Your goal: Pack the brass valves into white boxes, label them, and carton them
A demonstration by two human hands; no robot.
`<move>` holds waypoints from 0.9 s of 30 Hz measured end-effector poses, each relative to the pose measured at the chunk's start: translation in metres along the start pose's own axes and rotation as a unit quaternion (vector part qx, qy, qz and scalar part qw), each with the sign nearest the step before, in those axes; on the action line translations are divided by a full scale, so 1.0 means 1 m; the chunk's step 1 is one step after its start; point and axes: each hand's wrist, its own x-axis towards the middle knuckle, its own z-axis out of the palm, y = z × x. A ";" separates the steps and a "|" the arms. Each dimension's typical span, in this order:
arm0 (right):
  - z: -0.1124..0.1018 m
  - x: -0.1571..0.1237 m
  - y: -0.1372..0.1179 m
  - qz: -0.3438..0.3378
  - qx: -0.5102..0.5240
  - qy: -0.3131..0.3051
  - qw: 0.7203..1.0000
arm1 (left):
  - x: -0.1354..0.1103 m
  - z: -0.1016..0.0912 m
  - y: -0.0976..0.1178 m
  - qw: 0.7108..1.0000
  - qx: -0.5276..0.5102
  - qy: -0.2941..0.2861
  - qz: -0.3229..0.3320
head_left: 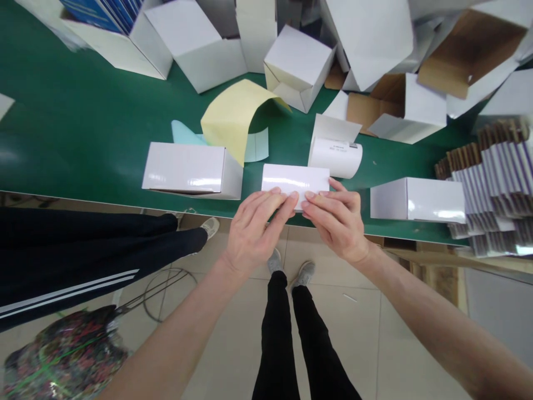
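A small glossy white box [295, 175] lies at the front edge of the green table, between my two hands. My left hand [260, 225] presses its fingertips and thumb on the near left part of the box. With fingers bent round the right end, my right hand [339, 219] grips the other side. Both thumbs are close together at the box's near side. To the left sits a similar white box [183, 168], to the right another white box [435, 199]. Just behind the held box lies a white label roll [336, 156] with a loose end.
Yellow paper [233, 111] and light blue paper [257, 145] curl on the green table [83, 128]. Open white cartons [297, 61] line the back. A stack of flat cardboard [495, 172] stands at right. Another person's legs [104, 250] are at left, near a plastic-wrapped bundle [66, 355].
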 end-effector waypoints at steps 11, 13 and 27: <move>-0.019 0.028 -0.016 -0.011 -0.080 -0.039 0.996 | 0.022 -0.026 0.004 0.985 -0.020 -0.047 -0.165; -0.028 0.027 -0.018 -0.017 -0.083 -0.057 0.995 | 0.023 -0.030 0.003 0.975 -0.043 -0.106 -0.191; -0.133 0.002 -0.006 0.053 -0.180 -0.188 0.964 | 0.068 0.000 0.071 0.936 -0.255 -0.179 -0.165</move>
